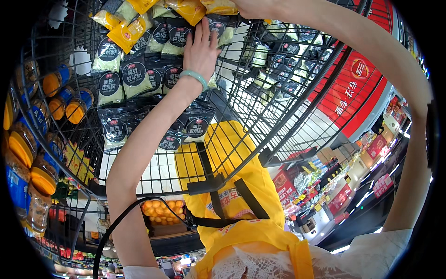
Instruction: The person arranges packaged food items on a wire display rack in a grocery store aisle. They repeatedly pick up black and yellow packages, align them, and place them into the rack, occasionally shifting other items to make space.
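My left hand (201, 52), with a pale green bangle at the wrist, rests with fingers spread on black-and-clear packets (176, 36) of pale powder in a black wire basket. Whether its fingers grip a packet I cannot tell. The packets stand in rows, and more lie below my forearm (114, 130). Yellow packets (129, 33) lie on top of the black ones at the upper end. My right hand (252, 7) shows only in part at the top edge, beside a yellow packet (219, 6); its fingers are cut off by the picture's rim.
Black wire mesh (264, 139) curves round the packets. More such packets (291, 48) lie in a neighbouring wire section. Jars with orange lids (77, 108) stand at the left. A red panel (352, 87) is at the right. A yellow apron (240, 153) hangs before me.
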Motion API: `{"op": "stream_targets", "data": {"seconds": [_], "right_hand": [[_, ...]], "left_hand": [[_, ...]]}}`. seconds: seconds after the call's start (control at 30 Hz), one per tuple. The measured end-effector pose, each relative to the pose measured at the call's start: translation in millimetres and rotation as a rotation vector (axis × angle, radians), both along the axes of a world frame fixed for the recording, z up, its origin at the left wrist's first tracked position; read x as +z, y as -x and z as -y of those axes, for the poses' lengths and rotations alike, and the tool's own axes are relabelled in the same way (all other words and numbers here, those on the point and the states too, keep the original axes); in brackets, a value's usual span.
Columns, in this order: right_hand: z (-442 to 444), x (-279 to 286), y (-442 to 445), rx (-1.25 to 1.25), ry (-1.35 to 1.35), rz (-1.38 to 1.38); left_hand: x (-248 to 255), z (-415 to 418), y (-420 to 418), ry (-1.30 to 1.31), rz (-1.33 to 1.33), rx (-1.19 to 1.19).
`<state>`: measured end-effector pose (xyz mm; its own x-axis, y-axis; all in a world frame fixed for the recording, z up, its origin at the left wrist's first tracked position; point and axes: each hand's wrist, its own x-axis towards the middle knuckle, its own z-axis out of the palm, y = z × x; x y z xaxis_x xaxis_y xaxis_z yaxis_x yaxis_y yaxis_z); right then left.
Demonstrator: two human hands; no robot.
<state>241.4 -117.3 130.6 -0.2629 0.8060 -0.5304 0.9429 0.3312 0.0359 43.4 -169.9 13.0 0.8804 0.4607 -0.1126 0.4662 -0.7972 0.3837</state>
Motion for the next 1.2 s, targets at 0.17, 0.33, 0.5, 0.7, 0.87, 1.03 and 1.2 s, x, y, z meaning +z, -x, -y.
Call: {"op": "stream_targets", "data": {"seconds": [0.17, 0.33, 0.5, 0.7, 0.87, 1.03, 1.2], "right_hand": [[6, -7, -10, -0.062, -0.039, -0.023], [-10, -7, 0, -0.109, -0.016, -0.079], [-6, -6, 0, -0.118, -0.025, -0.085], [-9, -3, -2, -0.137, -0.028, -0.078], [-10, 0, 1, -0.158, -0.046, -0.101], [-11, 9, -1, -0.168, -0.064, -0.124], [-19, 16, 2, -0.174, -0.068, -0.147]], "left_hand": [[21, 14, -9, 0.05, -0.056, -0.012], [-1, 18, -41, 0.195, 0.147, 0.225], [-7, 13, -58, 0.335, -0.01, 0.224], [-2, -24, -79, 0.482, -0.278, 0.198], [-17, -48, -57, 1.056, -0.218, 0.258], [29, -57, -23, 1.371, -0.171, 0.423], [33, -58, 12, 1.608, -0.2, 0.491]]}}
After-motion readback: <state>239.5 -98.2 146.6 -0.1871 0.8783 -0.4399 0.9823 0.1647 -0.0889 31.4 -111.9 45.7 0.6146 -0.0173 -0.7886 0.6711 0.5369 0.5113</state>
